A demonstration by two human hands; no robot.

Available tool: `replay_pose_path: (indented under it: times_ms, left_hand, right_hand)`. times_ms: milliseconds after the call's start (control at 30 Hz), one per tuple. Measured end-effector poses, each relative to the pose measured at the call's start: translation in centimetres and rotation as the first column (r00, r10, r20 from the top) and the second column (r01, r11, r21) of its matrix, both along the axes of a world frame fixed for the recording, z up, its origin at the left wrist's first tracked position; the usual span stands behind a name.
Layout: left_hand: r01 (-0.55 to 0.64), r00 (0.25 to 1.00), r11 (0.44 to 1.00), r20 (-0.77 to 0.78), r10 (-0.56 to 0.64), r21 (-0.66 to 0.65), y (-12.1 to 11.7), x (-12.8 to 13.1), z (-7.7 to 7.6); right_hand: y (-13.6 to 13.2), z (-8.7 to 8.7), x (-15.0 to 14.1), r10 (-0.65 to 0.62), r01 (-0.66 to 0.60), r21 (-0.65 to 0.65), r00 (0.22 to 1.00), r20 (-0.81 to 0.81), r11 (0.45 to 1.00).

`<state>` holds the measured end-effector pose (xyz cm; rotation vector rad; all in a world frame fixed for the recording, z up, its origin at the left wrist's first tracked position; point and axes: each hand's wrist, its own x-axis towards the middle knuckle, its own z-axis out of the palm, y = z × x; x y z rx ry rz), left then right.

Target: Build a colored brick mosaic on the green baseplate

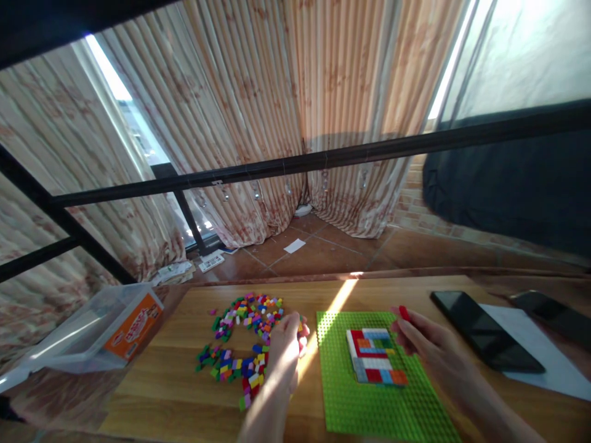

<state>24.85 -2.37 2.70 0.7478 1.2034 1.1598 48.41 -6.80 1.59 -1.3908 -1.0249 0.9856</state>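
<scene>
My right hand [422,335] pinches a small red toy brick [404,313] between thumb and fingertips, above the right part of the green studded baseplate [337,394]. On that plate sits a flat block of joined bricks [375,362] in red, white, blue, orange and grey. My left hand [287,338] is closed, its fingers curled, between the brick pile and the plate. A hint of yellow shows at its fingers, but what it holds is unclear. Loose coloured bricks [252,314] lie in a ring-like heap just left of it, partly hidden behind my left forearm.
The wooden table [157,394] carries everything. A black tablet [484,332] lies at the right, partly on white paper [563,366], with a dark phone [549,311] beyond. A clear plastic bin [87,335] with an orange label stands off the left edge. A dark rail [277,166] crosses before the curtains.
</scene>
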Motion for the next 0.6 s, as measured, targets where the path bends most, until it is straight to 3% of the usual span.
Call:
replay_pose_path:
  times_ms: [67, 133, 200, 267, 333, 433, 500, 600]
  left_hand:
    - [-0.011, 0.975, 0.997, -0.219, 0.029, 0.082, 0.5, -1.4, 0.1]
    - [0.028, 0.884, 0.985, -0.464, 0.056, 0.171, 1.2, -3.1, 0.3]
    - [0.118, 0.7, 0.967, -0.71, 0.08, 0.225, 1.7, -5.0, 0.7]
    - [0.181, 0.472, 0.963, -0.877, 0.092, 0.198, 2.0, -6.7, 1.0]
    - [0.193, 0.289, 0.974, -0.955, 0.061, 0.121, 2.2, -7.9, 1.1]
    - [0.207, 0.109, 0.978, -0.994, 0.005, 0.027, 2.3, -8.8, 0.8]
    - [0.225, 0.031, 0.974, -0.999, -0.023, -0.015, 2.3, -8.9, 0.4]
    - [0.243, -0.014, 0.969, -0.999, -0.041, -0.043, 2.4, -8.8, 0.1]
  right_hand:
    - [-0.2, -0.5, 0.9, -0.021, 0.018, 0.017, 0.971, 0.238, 1.0]
    - [-0.3, -1.0, 1.4, -0.015, 0.008, 0.019, 0.92, 0.392, 1.0]
    - [-0.4, -1.3, 1.7, 0.032, -0.047, 0.019, 0.868, 0.496, 0.999]
    - [-0.5, -1.3, 1.7, 0.076, -0.105, 0.015, 0.809, 0.583, 0.994]
    - [-0.6, -1.1, 1.5, 0.089, -0.131, 0.017, 0.751, 0.654, 0.991]
    - [-0.5, -0.7, 0.8, 0.071, -0.141, 0.045, 0.718, 0.693, 0.989]
    - [-0.4, -0.6, 0.4, 0.079, -0.167, 0.059, 0.713, 0.696, 0.984]
    - [-0.2, -0.9, -0.2, 0.093, -0.189, 0.062, 0.71, 0.698, 0.98]
